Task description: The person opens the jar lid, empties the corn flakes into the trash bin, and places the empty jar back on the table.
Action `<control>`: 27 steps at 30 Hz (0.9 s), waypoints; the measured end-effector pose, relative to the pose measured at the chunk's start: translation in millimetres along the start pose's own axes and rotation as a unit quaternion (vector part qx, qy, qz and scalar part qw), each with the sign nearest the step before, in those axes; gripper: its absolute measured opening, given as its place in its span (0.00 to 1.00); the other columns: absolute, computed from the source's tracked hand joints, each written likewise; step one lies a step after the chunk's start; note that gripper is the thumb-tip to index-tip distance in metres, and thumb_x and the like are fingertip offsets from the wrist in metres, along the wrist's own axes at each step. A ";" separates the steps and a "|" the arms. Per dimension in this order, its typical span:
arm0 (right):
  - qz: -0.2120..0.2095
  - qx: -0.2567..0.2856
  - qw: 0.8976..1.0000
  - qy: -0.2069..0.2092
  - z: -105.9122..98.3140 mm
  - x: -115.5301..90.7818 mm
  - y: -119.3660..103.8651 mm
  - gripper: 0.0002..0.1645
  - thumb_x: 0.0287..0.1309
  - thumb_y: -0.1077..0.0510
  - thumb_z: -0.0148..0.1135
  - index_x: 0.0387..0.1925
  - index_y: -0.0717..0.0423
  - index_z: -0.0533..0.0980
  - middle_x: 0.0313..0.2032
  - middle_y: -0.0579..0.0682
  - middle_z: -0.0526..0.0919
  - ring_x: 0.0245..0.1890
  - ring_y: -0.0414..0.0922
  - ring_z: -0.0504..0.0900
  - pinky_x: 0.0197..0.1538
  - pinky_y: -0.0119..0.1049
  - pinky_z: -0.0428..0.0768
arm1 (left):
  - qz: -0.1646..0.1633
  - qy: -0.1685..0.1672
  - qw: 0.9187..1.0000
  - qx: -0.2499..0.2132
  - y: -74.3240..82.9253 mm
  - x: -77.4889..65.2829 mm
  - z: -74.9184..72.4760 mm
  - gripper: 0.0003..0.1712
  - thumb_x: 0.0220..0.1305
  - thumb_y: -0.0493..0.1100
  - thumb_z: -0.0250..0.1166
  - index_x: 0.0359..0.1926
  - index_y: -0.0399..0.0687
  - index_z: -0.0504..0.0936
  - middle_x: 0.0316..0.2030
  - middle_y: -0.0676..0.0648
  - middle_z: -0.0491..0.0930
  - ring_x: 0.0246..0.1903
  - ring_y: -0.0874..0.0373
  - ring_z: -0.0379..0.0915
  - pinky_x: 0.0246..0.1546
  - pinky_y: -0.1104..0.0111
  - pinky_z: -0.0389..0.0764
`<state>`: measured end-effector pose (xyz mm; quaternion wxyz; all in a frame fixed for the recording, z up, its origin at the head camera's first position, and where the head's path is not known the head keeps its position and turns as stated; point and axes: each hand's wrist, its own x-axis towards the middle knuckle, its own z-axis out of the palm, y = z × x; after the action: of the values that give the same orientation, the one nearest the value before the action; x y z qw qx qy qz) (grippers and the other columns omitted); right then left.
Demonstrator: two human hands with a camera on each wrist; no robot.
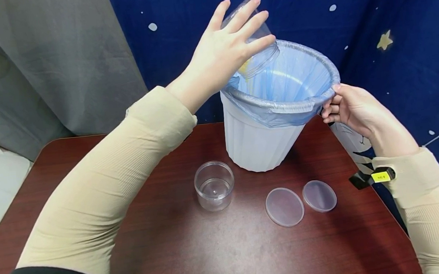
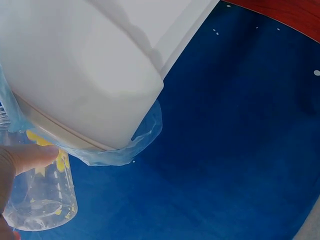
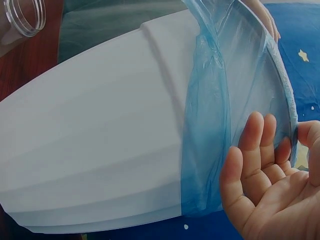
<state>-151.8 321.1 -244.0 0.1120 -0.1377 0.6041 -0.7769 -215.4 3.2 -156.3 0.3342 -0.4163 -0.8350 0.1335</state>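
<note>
My left hand [image 1: 221, 52] grips a clear plastic jar [image 1: 263, 60], fingers spread along its side. Its mouth tips down over the near left part of a white trash bin [image 1: 261, 148]. Yellow bits [image 2: 61, 161] show inside the jar in the left wrist view. A blue trash bag [image 1: 286, 117] lines the bin and folds over its rim. On the other side, my right hand [image 1: 360, 109] pinches the lined rim between thumb and fingers. The bin's bottom is hidden from the head view.
A second clear jar [image 1: 215, 194] stands upright and uncovered on the dark red table [image 1: 198, 252], in front of the bin. Two round clear lids [image 1: 284, 207] lie flat to its right. Blue starry cloth [image 1: 384, 5] hangs close behind the bin, grey curtain [image 1: 79, 58] at left.
</note>
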 end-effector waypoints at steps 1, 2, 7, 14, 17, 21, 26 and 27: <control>0.000 0.001 1.000 0.000 0.1 0.1 -0.1 0.14 0.72 0.57 0.46 0.34 0.60 0.74 0.25 0.53 0.80 0.25 0.46 0.81 0.33 0.37 0.81 | 0.002 -0.001 1.000 0.002 0.2 0.1 -0.2 0.36 0.70 0.29 0.49 0.72 0.63 0.57 0.73 0.45 0.49 0.72 0.50 0.33 0.68 0.50 0.32; 0.000 0.001 1.000 -0.001 0.2 0.3 -0.1 0.14 0.72 0.57 0.46 0.34 0.60 0.74 0.25 0.53 0.80 0.25 0.46 0.81 0.33 0.38 0.81 | 0.004 -0.001 1.000 0.004 0.5 0.2 -0.4 0.36 0.70 0.29 0.49 0.72 0.63 0.57 0.73 0.45 0.49 0.72 0.50 0.33 0.68 0.49 0.32; -0.004 0.003 1.000 -0.004 1.1 1.2 0.6 0.14 0.73 0.58 0.46 0.34 0.61 0.74 0.25 0.53 0.80 0.25 0.46 0.81 0.33 0.37 0.81 | 0.012 0.002 1.000 0.015 2.3 1.1 -1.2 0.36 0.71 0.28 0.48 0.72 0.64 0.57 0.73 0.46 0.49 0.72 0.50 0.32 0.68 0.50 0.31; -0.002 0.002 1.000 -0.001 1.7 1.8 0.8 0.14 0.72 0.58 0.46 0.33 0.60 0.75 0.24 0.53 0.80 0.25 0.46 0.81 0.33 0.37 0.81 | 0.034 0.010 0.999 0.036 4.5 0.9 -0.7 0.36 0.71 0.27 0.45 0.72 0.65 0.58 0.73 0.46 0.48 0.72 0.51 0.33 0.68 0.49 0.32; -0.002 0.001 1.000 0.000 1.9 1.8 0.8 0.15 0.72 0.57 0.46 0.33 0.60 0.75 0.24 0.52 0.80 0.25 0.46 0.81 0.33 0.37 0.81 | 0.041 0.010 0.998 0.040 5.0 -0.7 -0.4 0.36 0.71 0.27 0.46 0.72 0.65 0.58 0.73 0.46 0.48 0.72 0.51 0.34 0.68 0.49 0.32; -0.003 0.004 1.000 -0.001 2.0 1.5 1.1 0.14 0.73 0.58 0.46 0.33 0.60 0.74 0.25 0.52 0.80 0.25 0.46 0.81 0.33 0.37 0.81 | 0.050 0.011 0.998 0.044 5.9 -3.0 0.9 0.36 0.70 0.28 0.48 0.71 0.65 0.59 0.73 0.45 0.48 0.72 0.51 0.34 0.67 0.49 0.32; -0.002 0.009 1.000 -0.002 1.7 1.6 1.1 0.13 0.72 0.58 0.47 0.34 0.61 0.74 0.25 0.53 0.80 0.25 0.46 0.81 0.33 0.38 0.81 | 0.071 0.020 0.996 0.048 6.7 -4.0 2.6 0.36 0.68 0.29 0.52 0.71 0.64 0.60 0.73 0.45 0.49 0.72 0.50 0.34 0.67 0.48 0.30; -0.001 0.010 1.000 -0.002 1.7 1.6 1.2 0.13 0.72 0.58 0.47 0.34 0.61 0.74 0.25 0.53 0.80 0.25 0.46 0.81 0.33 0.38 0.81 | 0.077 0.022 0.996 0.050 6.9 -3.9 2.7 0.36 0.67 0.29 0.53 0.70 0.64 0.59 0.73 0.45 0.49 0.72 0.50 0.34 0.67 0.48 0.30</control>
<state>-152.7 318.7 -244.6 0.1133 -0.1387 0.5957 -0.7830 -211.4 4.5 -163.5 0.3613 -0.4648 -0.7854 0.1913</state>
